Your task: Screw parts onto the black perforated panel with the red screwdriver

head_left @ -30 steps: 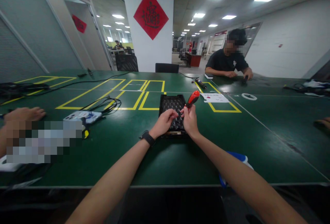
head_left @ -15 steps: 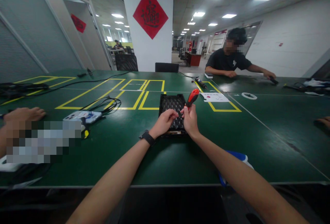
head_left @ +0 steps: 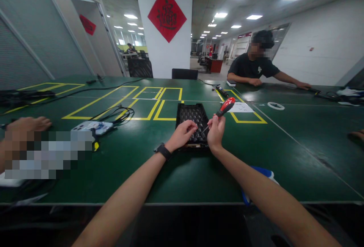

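Observation:
A black tray [head_left: 193, 112] with a patterned inside lies on the green table in front of me. My right hand [head_left: 215, 131] is closed on a red and black screwdriver [head_left: 227, 106] at the tray's right edge. Its handle points up and to the right, and its thin shaft slants down over the tray. Over the tray's left side is my left hand [head_left: 184, 133], thumb and fingertips pinched together. Whatever those fingertips hold, if anything, is too small to make out.
A phone [head_left: 92, 126] and black cables lie left, near another person's hand [head_left: 28, 127]. Beyond the tray are a white paper [head_left: 241, 107], a white ring [head_left: 275, 106] and yellow tape outlines. A blue and white object [head_left: 263, 173] sits under my right forearm. A person [head_left: 254, 65] sits across, reaching right.
My right hand has moved slightly right, away from my left hand, and the screwdriver now leans further right with its shaft showing. The person across has reached further right.

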`<state>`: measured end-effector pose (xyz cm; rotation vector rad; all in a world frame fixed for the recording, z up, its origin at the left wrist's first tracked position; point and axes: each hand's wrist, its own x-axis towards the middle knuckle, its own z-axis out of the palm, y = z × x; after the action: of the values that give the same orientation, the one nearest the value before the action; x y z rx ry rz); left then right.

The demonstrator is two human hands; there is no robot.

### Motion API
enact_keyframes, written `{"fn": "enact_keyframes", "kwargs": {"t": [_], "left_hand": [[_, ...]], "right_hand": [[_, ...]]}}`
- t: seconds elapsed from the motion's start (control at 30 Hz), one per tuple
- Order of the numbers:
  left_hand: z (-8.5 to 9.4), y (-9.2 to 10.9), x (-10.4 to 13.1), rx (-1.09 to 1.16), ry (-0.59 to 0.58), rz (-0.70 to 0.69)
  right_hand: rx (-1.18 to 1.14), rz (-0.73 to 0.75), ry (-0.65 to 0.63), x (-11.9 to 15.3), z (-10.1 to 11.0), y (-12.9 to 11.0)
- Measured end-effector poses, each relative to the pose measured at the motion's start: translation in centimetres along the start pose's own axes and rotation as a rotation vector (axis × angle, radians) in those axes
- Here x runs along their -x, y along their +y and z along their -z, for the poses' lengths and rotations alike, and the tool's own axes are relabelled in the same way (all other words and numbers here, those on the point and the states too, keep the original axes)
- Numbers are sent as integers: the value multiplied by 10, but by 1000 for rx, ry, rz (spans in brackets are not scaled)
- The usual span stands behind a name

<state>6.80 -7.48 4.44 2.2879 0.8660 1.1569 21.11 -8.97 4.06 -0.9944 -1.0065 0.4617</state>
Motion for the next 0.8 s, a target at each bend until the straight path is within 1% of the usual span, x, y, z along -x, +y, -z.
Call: {"fn": "enact_keyframes", "kwargs": {"t": [0.1,0.27,0.43,0.8], "left_hand": [[2,2,0,-20,-16,3],[4,7,1,-35,-84,-20],[4,9,2,-76,-133,2],[6,13,3,-110,-208,-42]], "right_hand": [[-10,9,83,0,-1,3],[-9,-23,8,0,-3,5],[4,-29,-57,2,-4,5],[25,-31,-81,2,-5,8]]}}
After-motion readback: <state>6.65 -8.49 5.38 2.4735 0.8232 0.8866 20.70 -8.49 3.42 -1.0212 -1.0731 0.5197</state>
